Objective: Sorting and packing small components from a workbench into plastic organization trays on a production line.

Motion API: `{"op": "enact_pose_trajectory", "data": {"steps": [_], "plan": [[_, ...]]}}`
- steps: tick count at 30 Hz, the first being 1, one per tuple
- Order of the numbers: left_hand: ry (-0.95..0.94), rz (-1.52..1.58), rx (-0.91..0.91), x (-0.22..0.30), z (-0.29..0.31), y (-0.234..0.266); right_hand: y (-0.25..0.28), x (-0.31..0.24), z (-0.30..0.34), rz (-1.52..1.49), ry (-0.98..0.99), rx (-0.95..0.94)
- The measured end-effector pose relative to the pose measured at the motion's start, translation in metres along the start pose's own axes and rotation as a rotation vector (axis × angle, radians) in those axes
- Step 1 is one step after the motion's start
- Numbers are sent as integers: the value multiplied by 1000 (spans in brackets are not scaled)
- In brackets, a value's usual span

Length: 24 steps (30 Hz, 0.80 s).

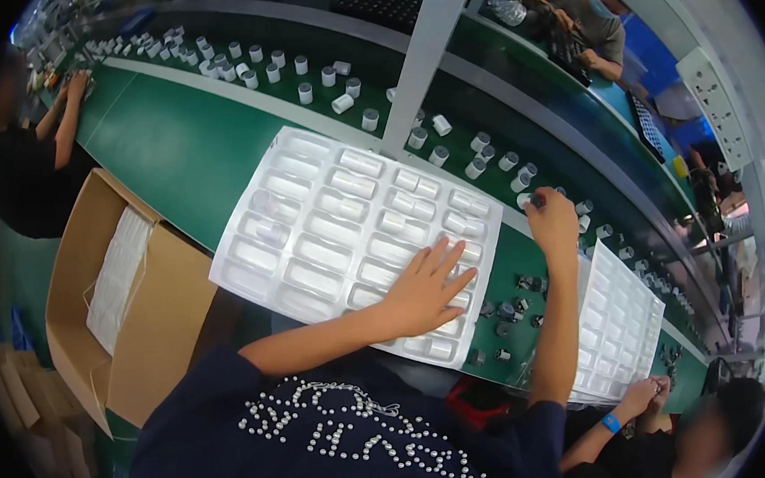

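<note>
A white plastic tray (321,225) with rows of oblong pockets lies in front of me, tilted on the green table. Several pockets, mostly toward the far and right sides, hold white cylinders (415,183). My left hand (425,289) rests over the tray's right part with fingers spread, holding nothing that I can see. Farther right, my right hand (553,220) reaches to the green belt behind the table. Its fingers pinch a white cylinder with a dark grey end (530,200).
More white cylinders (305,93) stand or lie along the belt. An upright metal post (421,71) rises behind the tray. Small dark parts (506,310) lie right of it, beside another tray (618,329). At left stands an open cardboard box (161,311). Co-workers sit on both sides.
</note>
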State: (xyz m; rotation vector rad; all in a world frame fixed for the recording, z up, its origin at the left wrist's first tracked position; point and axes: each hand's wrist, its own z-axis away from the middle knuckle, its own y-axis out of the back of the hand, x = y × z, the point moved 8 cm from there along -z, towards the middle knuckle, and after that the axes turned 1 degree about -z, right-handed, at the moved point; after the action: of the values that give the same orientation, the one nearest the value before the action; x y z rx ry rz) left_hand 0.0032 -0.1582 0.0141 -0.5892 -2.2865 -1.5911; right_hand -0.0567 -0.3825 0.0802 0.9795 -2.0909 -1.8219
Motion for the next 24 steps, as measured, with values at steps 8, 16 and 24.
{"op": "enact_pose_trajectory", "data": {"steps": [8,16,24], "plan": [[-96,80,2,8,6,4,-63,20,-30,-95,28,-254],[-100,390,59,2,2,23,6,21,27,-330,103,-239],[418,1597,-72,-16,32,12,-8,43,102,-30,160,-425]]}}
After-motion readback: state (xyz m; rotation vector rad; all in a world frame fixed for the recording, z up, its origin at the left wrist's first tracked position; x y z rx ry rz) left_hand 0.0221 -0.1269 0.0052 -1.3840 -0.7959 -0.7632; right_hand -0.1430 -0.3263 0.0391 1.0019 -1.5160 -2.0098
